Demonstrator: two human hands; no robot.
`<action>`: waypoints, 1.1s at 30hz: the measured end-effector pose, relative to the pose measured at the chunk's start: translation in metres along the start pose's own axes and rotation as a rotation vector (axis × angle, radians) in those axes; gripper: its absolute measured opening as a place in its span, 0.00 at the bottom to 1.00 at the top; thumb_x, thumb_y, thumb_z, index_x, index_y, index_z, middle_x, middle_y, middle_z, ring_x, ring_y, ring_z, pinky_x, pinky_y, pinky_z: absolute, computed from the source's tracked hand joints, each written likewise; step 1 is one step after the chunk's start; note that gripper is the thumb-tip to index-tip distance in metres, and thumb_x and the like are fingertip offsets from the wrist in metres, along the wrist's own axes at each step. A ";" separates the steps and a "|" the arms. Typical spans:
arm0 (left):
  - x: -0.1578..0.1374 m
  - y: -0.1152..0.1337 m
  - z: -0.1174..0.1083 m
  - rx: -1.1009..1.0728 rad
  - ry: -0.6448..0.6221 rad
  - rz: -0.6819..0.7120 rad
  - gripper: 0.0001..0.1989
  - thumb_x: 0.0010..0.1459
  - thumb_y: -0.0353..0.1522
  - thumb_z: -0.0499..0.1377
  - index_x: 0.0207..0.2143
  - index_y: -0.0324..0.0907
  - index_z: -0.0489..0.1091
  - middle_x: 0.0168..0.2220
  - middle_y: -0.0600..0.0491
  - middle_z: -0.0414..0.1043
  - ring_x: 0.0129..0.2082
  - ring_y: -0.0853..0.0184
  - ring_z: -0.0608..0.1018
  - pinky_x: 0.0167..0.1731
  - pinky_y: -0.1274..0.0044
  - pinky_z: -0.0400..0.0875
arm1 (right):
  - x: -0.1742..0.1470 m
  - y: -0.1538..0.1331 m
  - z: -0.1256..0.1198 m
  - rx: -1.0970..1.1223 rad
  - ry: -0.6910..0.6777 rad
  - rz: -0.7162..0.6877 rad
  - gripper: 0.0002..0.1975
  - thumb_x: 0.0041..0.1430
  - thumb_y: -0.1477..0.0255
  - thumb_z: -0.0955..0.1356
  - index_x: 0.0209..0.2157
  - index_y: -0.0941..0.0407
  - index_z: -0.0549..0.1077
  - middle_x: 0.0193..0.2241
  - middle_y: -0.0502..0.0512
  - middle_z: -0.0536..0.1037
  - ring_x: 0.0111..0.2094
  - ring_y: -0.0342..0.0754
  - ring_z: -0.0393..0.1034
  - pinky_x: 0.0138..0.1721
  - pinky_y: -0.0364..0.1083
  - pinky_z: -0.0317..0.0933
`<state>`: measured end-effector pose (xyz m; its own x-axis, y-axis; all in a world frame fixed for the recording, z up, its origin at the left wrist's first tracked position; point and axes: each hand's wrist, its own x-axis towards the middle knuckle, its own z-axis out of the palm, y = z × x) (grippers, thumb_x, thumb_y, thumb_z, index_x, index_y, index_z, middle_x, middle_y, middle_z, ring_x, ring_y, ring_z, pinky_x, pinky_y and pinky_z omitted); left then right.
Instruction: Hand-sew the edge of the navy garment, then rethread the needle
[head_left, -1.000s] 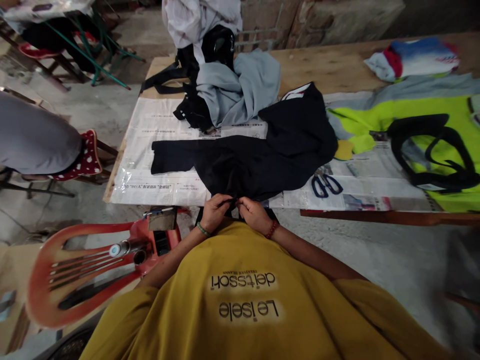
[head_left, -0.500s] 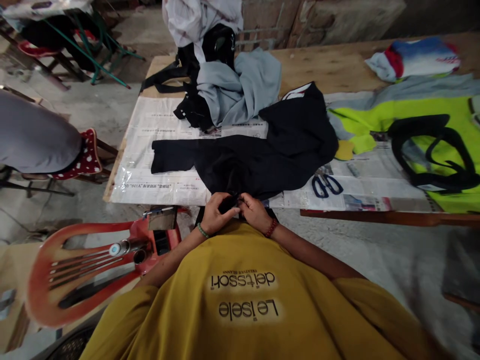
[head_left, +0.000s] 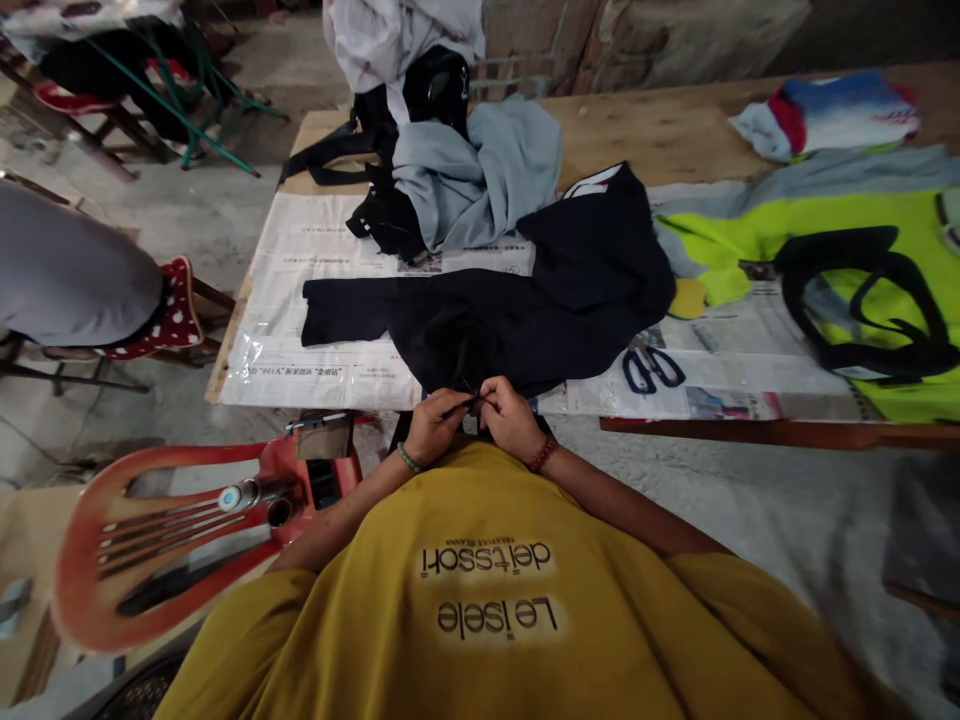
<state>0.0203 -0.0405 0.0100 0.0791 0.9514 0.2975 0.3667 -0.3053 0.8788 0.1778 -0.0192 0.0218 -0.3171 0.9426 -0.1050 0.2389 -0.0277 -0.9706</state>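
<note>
A dark navy garment (head_left: 480, 310) lies spread over the newspaper-covered table (head_left: 259, 350), its near edge gathered at the front edge. My left hand (head_left: 433, 425), with a green bead bracelet at the wrist, pinches a fold of that edge. My right hand (head_left: 514, 420), wearing a red bead bracelet, has thumb and forefinger pressed together at the same spot, almost touching the left fingertips. Whether a needle or thread sits between those fingers is too small to make out. Scissors with dark blue handles (head_left: 652, 370) rest on the newspaper to the right of the garment.
A grey cloth (head_left: 480, 165) and black pieces lie behind the garment. At right are a neon yellow garment (head_left: 840, 220) and a black band (head_left: 870, 255). A red plastic chair (head_left: 165, 455) stands at my left; another person (head_left: 75, 265) sits farther left.
My right hand has lifted slightly at the garment's edge. The left thumb, stretched out before, is now drawn in on the fold. The garment and scissors stay in place.
</note>
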 end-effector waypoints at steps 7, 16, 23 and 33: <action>-0.001 -0.002 -0.002 0.014 0.069 -0.018 0.07 0.57 0.27 0.57 0.36 0.42 0.75 0.33 0.51 0.76 0.33 0.69 0.75 0.34 0.78 0.71 | 0.005 -0.022 -0.031 -0.427 0.060 -0.325 0.05 0.59 0.68 0.64 0.32 0.54 0.69 0.30 0.53 0.76 0.31 0.46 0.70 0.34 0.45 0.63; 0.002 0.002 0.000 -0.097 0.068 -0.051 0.08 0.55 0.27 0.57 0.35 0.42 0.75 0.36 0.49 0.75 0.37 0.67 0.75 0.39 0.75 0.70 | 0.050 -0.031 -0.044 -0.287 -0.236 -0.104 0.08 0.55 0.69 0.67 0.30 0.56 0.78 0.33 0.53 0.79 0.36 0.46 0.72 0.41 0.45 0.63; 0.004 0.002 -0.003 -0.386 0.144 -0.493 0.08 0.50 0.34 0.62 0.32 0.40 0.74 0.30 0.54 0.74 0.31 0.69 0.73 0.36 0.77 0.68 | 0.057 -0.022 -0.020 0.023 -0.223 0.075 0.07 0.49 0.68 0.68 0.27 0.57 0.77 0.26 0.48 0.77 0.29 0.42 0.69 0.36 0.43 0.61; 0.012 -0.004 0.003 -0.754 0.175 -0.669 0.13 0.42 0.35 0.68 0.29 0.38 0.71 0.26 0.57 0.71 0.26 0.74 0.70 0.30 0.81 0.65 | 0.066 -0.008 -0.003 0.488 -0.019 0.296 0.08 0.39 0.68 0.71 0.23 0.57 0.72 0.21 0.46 0.72 0.24 0.40 0.64 0.30 0.42 0.58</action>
<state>0.0221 -0.0275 0.0088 -0.0862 0.9353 -0.3433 -0.3972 0.2837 0.8728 0.1574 0.0440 0.0235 -0.3184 0.8654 -0.3869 -0.1305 -0.4443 -0.8863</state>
